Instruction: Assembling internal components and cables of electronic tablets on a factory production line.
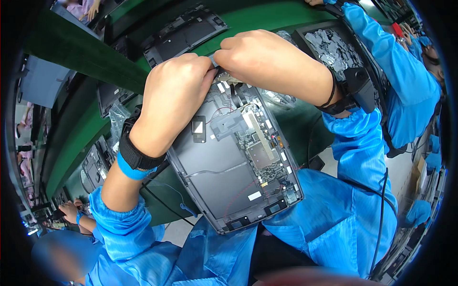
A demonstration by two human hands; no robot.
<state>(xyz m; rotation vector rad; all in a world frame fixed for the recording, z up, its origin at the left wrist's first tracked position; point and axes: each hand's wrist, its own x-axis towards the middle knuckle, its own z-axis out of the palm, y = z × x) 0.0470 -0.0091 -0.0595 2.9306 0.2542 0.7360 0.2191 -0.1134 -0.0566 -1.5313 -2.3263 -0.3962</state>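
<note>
An opened grey laptop chassis [210,164] lies tilted in front of me, its lower edge close against my body. Along its right side a circuit board [261,152] is exposed, with thin red wires and small white connectors around it. My left hand [179,88] is closed in a pinch at the chassis's far edge. Right beside it, my right hand [250,55] is curled with its fingers pressed together. The fingertips meet near a small dark piece, mostly hidden, so I cannot tell what they grip. A small black rectangular piece [199,129] rests on the chassis's left part.
Another laptop chassis [188,35] lies on the green bench [257,16] beyond my hands. A black tray [300,40] of dark flat parts stands at the far right. Clear plastic bags [118,119] sit at the left. Co-workers in blue sleeves [365,35] are on both sides.
</note>
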